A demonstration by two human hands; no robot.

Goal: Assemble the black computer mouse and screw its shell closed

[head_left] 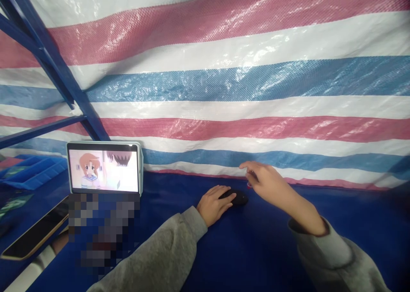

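Observation:
My left hand [214, 204] lies over a black computer mouse [239, 197] on the blue table surface, with its fingers and thumb across the mouse's left part. Just right of the mouse, my right hand [263, 180] is held above the table. Its index finger points left, and the other fingers are bent in. A tiny pinkish-red thing [249, 185] shows at its lower fingertips, too small to name. Grey sleeves cover both forearms.
A tablet [104, 170] in a pale case stands at left, playing a cartoon. A phone [38, 228] and a blurred pixel patch lie before it, with part of another person's arm [60, 241]. Blue trays [35, 172], a blue metal frame [60, 65] and striped sheeting [224, 82] surround.

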